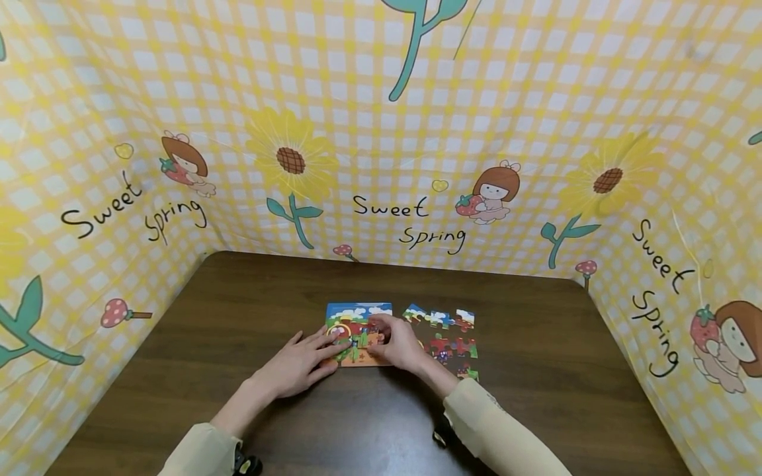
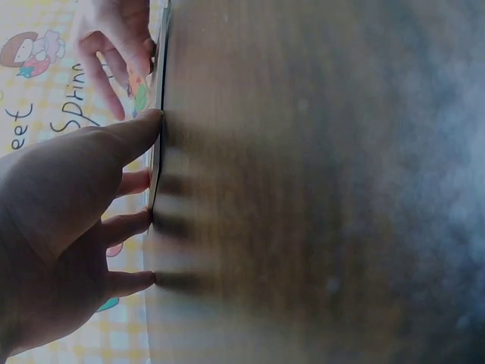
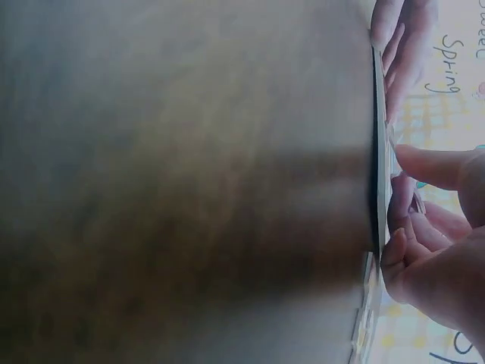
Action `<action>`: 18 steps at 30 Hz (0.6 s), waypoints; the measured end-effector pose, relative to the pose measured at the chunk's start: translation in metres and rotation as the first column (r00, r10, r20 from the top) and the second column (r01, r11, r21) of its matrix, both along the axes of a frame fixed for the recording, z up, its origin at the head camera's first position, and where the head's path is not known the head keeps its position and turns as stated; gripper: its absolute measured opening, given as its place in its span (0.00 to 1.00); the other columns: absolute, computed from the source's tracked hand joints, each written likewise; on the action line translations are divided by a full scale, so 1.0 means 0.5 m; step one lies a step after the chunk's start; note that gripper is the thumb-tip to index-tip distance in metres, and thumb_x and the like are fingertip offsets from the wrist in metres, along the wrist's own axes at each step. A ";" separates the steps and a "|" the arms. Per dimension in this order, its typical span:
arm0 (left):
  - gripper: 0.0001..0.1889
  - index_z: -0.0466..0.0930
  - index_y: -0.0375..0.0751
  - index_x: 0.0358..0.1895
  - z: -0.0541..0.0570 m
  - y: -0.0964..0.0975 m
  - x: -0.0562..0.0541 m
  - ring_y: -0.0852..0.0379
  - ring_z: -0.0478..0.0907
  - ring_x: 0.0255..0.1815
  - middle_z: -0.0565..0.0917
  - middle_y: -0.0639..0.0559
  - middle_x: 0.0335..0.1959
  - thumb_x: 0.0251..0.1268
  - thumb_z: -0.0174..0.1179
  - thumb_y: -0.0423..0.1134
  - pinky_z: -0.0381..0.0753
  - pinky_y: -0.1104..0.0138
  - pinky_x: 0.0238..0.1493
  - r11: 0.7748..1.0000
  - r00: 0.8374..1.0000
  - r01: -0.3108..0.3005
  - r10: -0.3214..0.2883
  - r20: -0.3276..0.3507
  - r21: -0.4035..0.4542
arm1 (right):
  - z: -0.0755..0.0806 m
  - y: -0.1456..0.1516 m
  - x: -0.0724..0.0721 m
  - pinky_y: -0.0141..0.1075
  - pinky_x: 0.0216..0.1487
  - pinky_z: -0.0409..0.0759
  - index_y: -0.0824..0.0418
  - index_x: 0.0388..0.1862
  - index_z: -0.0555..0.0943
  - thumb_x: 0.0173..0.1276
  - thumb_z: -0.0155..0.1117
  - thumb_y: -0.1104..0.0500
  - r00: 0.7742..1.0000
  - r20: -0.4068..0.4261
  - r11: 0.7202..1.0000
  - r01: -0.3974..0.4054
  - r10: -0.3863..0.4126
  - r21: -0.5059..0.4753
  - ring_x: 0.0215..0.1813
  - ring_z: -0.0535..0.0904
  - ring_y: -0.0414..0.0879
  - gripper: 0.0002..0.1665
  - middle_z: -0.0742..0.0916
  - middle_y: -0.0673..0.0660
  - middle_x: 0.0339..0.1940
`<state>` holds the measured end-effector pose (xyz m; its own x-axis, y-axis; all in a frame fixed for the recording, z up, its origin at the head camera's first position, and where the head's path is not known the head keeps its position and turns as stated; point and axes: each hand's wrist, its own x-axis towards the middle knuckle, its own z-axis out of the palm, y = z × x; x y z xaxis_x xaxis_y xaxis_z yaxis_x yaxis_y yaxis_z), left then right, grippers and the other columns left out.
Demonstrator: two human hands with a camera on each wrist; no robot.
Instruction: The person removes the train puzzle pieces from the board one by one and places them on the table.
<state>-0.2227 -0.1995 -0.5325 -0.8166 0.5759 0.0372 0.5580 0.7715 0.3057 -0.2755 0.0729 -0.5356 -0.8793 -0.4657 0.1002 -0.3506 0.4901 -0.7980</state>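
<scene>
A colourful jigsaw puzzle board, with blue sky at its far edge and orange ground at its near edge, lies flat on the table. My left hand rests on its left side with the fingers spread and fairly straight; the left wrist view shows the thumb at the board's edge. Over the board's right half is my right hand, fingers curled. Between those fingers the right wrist view shows a thin puzzle piece, seen edge-on; its picture is hidden.
Loose puzzle pieces, several of them, lie just right of the board, some partly behind my right wrist. The brown wooden table is enclosed by a yellow checked cloth at the back and both sides.
</scene>
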 end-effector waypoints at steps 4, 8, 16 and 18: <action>0.27 0.73 0.57 0.83 -0.002 -0.001 0.000 0.33 0.66 0.87 0.72 0.46 0.86 0.88 0.56 0.52 0.64 0.21 0.76 1.000 1.000 0.000 0.000 -0.004 0.004 | 0.000 0.001 0.001 0.31 0.41 0.82 0.69 0.69 0.84 0.70 0.78 0.68 0.999 0.025 0.999 0.027 -0.026 -0.043 0.41 0.84 0.43 0.29 0.92 0.65 0.50; 0.27 0.74 0.57 0.83 -0.003 -0.001 0.002 0.33 0.66 0.87 0.72 0.46 0.86 0.88 0.56 0.52 0.64 0.20 0.76 1.000 1.000 -0.002 0.002 0.002 0.006 | -0.001 0.002 0.000 0.30 0.39 0.81 0.68 0.67 0.85 0.71 0.77 0.68 0.999 0.044 0.998 0.025 -0.022 -0.055 0.40 0.85 0.41 0.26 0.91 0.64 0.46; 0.27 0.73 0.58 0.83 0.001 -0.002 0.002 0.33 0.64 0.88 0.71 0.45 0.86 0.88 0.56 0.51 0.62 0.21 0.77 1.000 1.000 -0.008 0.008 0.024 0.009 | -0.007 0.011 -0.007 0.29 0.39 0.81 0.66 0.67 0.87 0.71 0.78 0.67 0.998 0.067 0.994 0.025 -0.018 -0.109 0.39 0.82 0.38 0.26 0.90 0.64 0.44; 0.27 0.73 0.58 0.83 0.002 -0.002 0.003 0.32 0.63 0.88 0.71 0.45 0.86 0.88 0.56 0.51 0.61 0.20 0.77 1.000 0.999 -0.009 0.008 0.031 0.013 | -0.007 0.019 -0.006 0.29 0.38 0.81 0.65 0.68 0.87 0.72 0.78 0.66 0.997 0.078 0.994 0.026 -0.018 -0.106 0.38 0.82 0.37 0.26 0.91 0.63 0.44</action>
<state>-0.2213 -0.2004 -0.5317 -0.8225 0.5685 0.0193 0.5415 0.7721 0.3327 -0.2783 0.0824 -0.5389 -0.8961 -0.4365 0.0799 -0.2762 0.4078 -0.8703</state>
